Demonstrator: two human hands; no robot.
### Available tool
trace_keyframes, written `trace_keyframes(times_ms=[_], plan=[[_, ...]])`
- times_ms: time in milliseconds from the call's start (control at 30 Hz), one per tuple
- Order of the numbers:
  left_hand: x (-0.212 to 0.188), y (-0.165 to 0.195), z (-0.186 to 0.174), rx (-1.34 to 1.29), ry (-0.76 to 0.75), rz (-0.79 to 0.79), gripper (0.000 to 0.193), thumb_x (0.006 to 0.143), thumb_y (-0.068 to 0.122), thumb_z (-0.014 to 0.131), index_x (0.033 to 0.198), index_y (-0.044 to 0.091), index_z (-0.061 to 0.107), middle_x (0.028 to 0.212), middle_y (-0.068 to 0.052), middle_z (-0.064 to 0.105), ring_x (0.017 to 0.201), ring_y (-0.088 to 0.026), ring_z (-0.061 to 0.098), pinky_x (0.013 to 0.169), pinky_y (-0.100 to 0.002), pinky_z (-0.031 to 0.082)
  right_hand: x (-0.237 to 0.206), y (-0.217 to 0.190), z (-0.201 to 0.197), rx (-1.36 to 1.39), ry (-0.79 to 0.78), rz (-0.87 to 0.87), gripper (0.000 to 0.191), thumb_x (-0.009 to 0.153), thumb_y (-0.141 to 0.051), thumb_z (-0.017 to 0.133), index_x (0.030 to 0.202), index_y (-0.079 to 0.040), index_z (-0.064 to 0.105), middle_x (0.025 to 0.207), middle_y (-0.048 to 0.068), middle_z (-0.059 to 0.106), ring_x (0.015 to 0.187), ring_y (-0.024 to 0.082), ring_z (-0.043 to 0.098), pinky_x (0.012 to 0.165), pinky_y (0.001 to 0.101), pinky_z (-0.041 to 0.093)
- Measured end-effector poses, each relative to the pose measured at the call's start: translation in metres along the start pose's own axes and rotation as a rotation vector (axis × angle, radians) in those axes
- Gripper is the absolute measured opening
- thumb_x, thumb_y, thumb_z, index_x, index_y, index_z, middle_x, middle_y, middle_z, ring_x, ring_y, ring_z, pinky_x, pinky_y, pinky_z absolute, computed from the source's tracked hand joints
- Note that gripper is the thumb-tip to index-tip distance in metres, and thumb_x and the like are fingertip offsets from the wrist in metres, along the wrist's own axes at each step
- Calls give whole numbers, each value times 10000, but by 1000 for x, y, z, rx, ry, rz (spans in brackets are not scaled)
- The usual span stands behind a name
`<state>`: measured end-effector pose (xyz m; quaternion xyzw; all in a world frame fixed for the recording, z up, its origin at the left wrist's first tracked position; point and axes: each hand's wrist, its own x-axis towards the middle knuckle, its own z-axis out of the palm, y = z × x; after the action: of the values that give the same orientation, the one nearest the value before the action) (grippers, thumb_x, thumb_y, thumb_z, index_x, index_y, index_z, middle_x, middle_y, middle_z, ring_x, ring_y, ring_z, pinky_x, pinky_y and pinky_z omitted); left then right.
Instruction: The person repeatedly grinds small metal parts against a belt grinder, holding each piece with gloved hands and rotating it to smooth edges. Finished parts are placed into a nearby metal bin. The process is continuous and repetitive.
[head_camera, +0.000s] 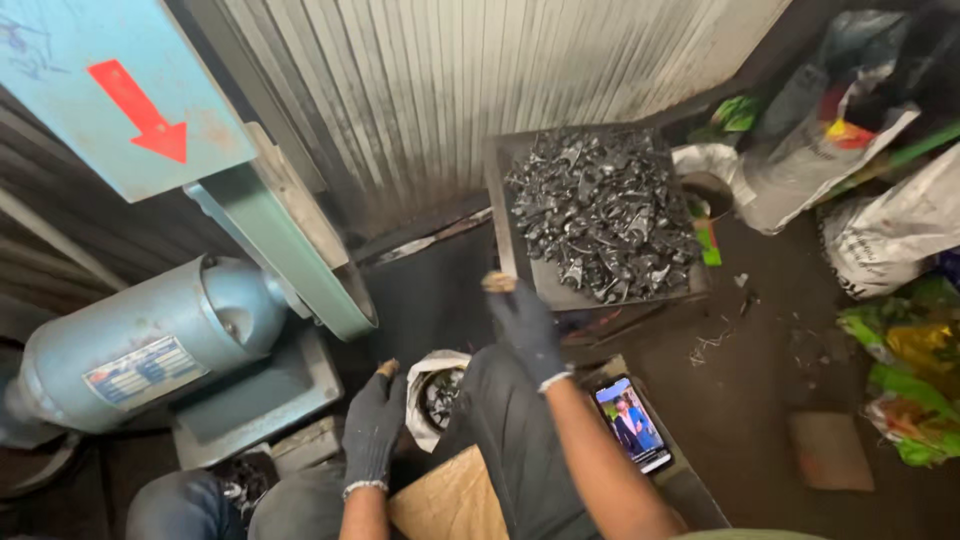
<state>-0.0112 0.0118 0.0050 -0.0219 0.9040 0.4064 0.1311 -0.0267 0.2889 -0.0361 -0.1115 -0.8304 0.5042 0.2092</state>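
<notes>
Metal parts (605, 205), dark and shiny, lie heaped on a flat tray (500, 180) at two o'clock from the gloved hands.

Dark, gritty floor (760, 390) runs under the tray; a corrugated metal wall (470, 80) stands at twelve o'clock, a blue motor (150, 340) at nine, plastic sacks (880, 230) at three. The right hand (527, 330), in a dark glove, reaches toward the tray's near edge, fingers loosely curled, one worn fingertip showing; whether it grips anything I cannot tell. The left hand (373, 425) hangs half-open, holding nothing, just beside a small white bag (420, 380) of parts. A lit phone (632, 423) lies at four o'clock.
</notes>
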Motion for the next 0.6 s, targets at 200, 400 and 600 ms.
trace_keyframes(times_ms=[200, 400, 600], plan=[[-3, 39, -2, 379, -399, 16, 483, 945, 504, 516, 1300, 209, 659, 1209, -158, 714, 1149, -358, 659, 966, -469, 510, 23, 50, -72, -1029, 45, 25, 413, 828, -321, 712, 1114, -33, 640, 1098, 206, 660, 987, 383, 653, 823, 492, 526], [-1, 50, -8, 257, -332, 90, 454, 930, 488, 519, 1227, 193, 695, 1201, -165, 696, 1112, -371, 663, 945, -479, 511, 24, 50, -56, -659, -114, 54, 370, 910, -339, 664, 1155, -62, 647, 1121, 219, 686, 1045, 425, 650, 894, 526, 502], [-14, 25, -6, 265, -308, 51, 443, 932, 461, 514, 1235, 198, 702, 1158, -172, 713, 1076, -387, 679, 923, -496, 525, 12, 62, -45, -992, 127, -174, 373, 852, -299, 647, 1135, -55, 652, 1094, 234, 682, 1031, 440, 648, 892, 541, 497]])
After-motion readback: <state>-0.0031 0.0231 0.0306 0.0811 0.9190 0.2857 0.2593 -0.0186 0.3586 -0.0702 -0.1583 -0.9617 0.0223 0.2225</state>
